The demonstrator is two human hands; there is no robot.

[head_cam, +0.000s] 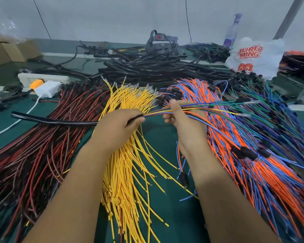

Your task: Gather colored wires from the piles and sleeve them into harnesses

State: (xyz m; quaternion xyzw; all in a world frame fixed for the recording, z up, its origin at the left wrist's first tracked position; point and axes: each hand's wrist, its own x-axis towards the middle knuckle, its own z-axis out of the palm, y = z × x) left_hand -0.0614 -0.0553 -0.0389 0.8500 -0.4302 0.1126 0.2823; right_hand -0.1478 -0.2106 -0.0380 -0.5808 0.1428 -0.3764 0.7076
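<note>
Over the green desk (pixel 158 137), heaped with wire piles below a pale wall, left hand (pixel 118 127) grips a black sleeve (pixel 56 121); right hand (pixel 184 120) pinches the mixed wire bundle (pixel 209 107) entering it.

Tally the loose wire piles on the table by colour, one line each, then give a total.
Red and black pile: 1
Yellow pile: 1
Orange and blue pile: 1
Green and blue pile: 1
Total: 4 piles

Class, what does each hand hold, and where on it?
Left hand grips the black sleeve at its open end; right hand grips the mixed wire bundle just beyond it.
</note>
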